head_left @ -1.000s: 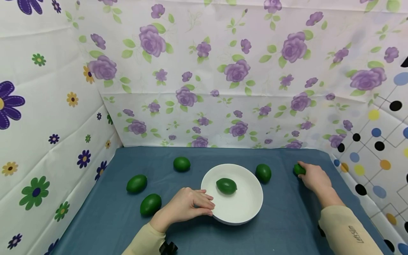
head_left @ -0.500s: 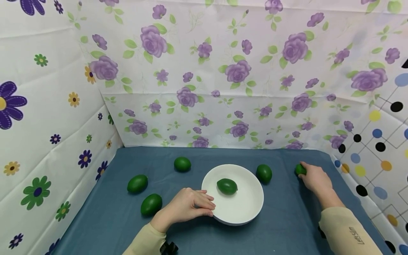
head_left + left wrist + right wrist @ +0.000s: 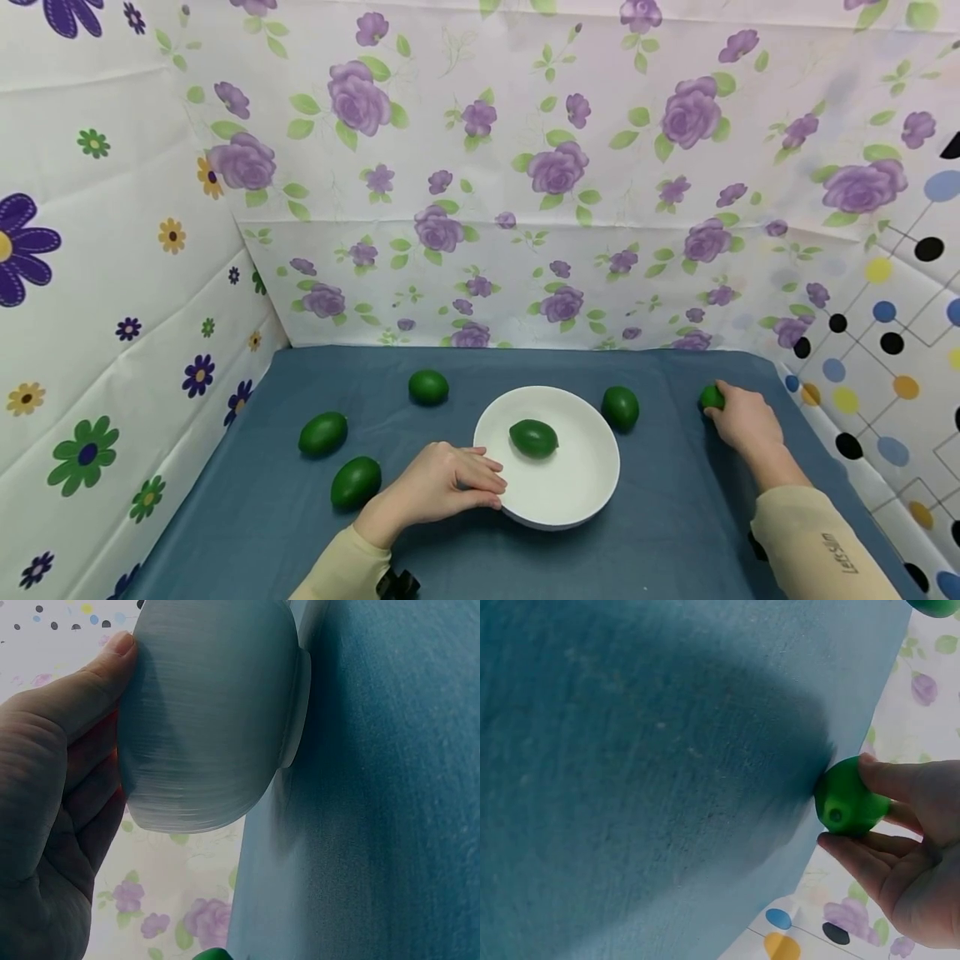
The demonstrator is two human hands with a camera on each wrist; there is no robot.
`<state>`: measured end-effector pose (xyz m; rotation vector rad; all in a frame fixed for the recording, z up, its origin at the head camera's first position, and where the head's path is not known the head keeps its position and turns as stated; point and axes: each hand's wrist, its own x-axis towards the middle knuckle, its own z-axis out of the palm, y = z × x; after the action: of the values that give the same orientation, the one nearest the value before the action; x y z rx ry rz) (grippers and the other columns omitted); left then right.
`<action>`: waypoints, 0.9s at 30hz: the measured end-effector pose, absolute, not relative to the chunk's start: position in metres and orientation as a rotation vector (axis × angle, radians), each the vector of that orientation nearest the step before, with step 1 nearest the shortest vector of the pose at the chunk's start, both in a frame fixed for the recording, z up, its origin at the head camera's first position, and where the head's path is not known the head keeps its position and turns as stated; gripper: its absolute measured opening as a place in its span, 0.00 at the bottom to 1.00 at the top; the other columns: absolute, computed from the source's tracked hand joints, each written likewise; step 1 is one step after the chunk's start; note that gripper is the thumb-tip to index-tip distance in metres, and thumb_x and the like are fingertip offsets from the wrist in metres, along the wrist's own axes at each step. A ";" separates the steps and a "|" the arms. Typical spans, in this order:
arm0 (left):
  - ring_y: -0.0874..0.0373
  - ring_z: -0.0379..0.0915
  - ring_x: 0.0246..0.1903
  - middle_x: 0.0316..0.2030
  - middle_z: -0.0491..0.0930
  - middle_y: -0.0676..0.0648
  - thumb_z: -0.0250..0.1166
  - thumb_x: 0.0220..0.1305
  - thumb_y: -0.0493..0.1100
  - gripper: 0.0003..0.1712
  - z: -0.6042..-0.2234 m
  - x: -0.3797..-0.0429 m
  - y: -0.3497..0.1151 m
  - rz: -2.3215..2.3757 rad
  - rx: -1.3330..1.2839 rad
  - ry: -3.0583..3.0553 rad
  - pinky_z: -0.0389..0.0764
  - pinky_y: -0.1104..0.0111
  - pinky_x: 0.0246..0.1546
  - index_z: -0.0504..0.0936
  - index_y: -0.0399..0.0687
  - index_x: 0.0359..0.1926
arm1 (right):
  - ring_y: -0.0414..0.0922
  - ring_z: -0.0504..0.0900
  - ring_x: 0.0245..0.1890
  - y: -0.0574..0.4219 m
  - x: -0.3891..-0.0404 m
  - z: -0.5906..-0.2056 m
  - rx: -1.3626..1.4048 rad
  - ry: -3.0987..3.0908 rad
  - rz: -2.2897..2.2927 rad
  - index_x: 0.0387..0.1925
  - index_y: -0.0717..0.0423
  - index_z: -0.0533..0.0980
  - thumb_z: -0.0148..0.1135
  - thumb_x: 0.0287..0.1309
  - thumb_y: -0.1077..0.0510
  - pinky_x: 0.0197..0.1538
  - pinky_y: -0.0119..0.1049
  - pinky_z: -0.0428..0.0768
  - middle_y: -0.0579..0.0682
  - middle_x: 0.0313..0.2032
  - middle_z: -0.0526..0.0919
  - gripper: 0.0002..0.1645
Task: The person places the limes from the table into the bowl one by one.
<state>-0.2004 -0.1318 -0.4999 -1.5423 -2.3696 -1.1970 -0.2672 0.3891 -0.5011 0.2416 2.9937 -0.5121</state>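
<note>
In the head view my left hand [image 3: 442, 483] holds the left rim of a white bowl [image 3: 577, 483], thumb and fingers at its edge. The left wrist view shows the thumb [image 3: 112, 660] at the rim of the bowl [image 3: 217, 712], with the fingertips hidden behind it. One green lime [image 3: 533, 438] lies inside the bowl. Far to the right, my right hand [image 3: 746, 425] pinches another lime [image 3: 711, 397] close over the blue cloth. From the right wrist, that lime [image 3: 847, 799] shows between thumb and fingers, its nubbed end facing the camera.
A lime [image 3: 620, 408] lies just right of the bowl. Others sit on the left: one lime [image 3: 428, 387] toward the back, one lime [image 3: 323, 434] farther left, and one lime [image 3: 356, 482] beside my left wrist. Patterned cloth walls [image 3: 495, 192] border the blue cloth [image 3: 637, 542].
My right hand and the lime in it have shifted slightly to the right. The left hand and the bowl stay in place.
</note>
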 end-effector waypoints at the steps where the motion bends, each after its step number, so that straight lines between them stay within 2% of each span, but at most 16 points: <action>1: 0.60 0.88 0.53 0.42 0.92 0.56 0.80 0.63 0.46 0.12 -0.500 -0.201 -0.132 -1.185 -1.543 -2.365 0.80 0.54 0.67 0.96 0.46 0.45 | 0.78 0.76 0.57 0.390 -0.267 -0.502 0.241 2.995 -0.515 0.80 0.71 0.56 0.62 0.77 0.54 0.51 0.72 0.80 0.83 0.67 0.66 0.43; 4: 0.61 0.88 0.53 0.42 0.92 0.57 0.80 0.63 0.46 0.12 -0.501 -0.201 -0.133 -1.162 -1.539 -2.362 0.80 0.57 0.67 0.96 0.47 0.45 | 0.78 0.76 0.56 0.391 -0.267 -0.501 0.233 3.000 -0.520 0.80 0.72 0.56 0.61 0.77 0.54 0.50 0.71 0.80 0.83 0.67 0.67 0.43; 10: 0.57 0.88 0.53 0.43 0.92 0.57 0.80 0.63 0.46 0.12 -0.501 -0.201 -0.133 -1.165 -1.536 -2.368 0.78 0.61 0.69 0.96 0.47 0.46 | 0.77 0.77 0.55 0.390 -0.263 -0.500 0.222 3.010 -0.527 0.80 0.73 0.56 0.62 0.77 0.54 0.49 0.70 0.80 0.83 0.66 0.67 0.43; 21: 0.56 0.88 0.53 0.43 0.92 0.57 0.80 0.63 0.46 0.12 -0.500 -0.200 -0.133 -1.194 -1.541 -2.368 0.79 0.55 0.68 0.96 0.46 0.45 | 0.77 0.76 0.55 0.376 -0.257 -0.498 0.235 3.050 -0.591 0.80 0.71 0.57 0.62 0.77 0.51 0.49 0.71 0.79 0.82 0.67 0.68 0.44; 27: 0.56 0.88 0.53 0.43 0.92 0.56 0.80 0.63 0.46 0.12 -0.499 -0.200 -0.132 -1.201 -1.545 -2.377 0.78 0.57 0.69 0.96 0.46 0.44 | 0.75 0.79 0.51 0.368 -0.254 -0.495 0.203 3.087 -0.620 0.81 0.69 0.58 0.63 0.77 0.50 0.44 0.67 0.81 0.81 0.65 0.71 0.45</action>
<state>-0.1998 -0.1324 -0.4992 -1.5448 -2.3770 -1.2012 -0.2537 0.3682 -0.4951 0.2033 3.0867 -0.6198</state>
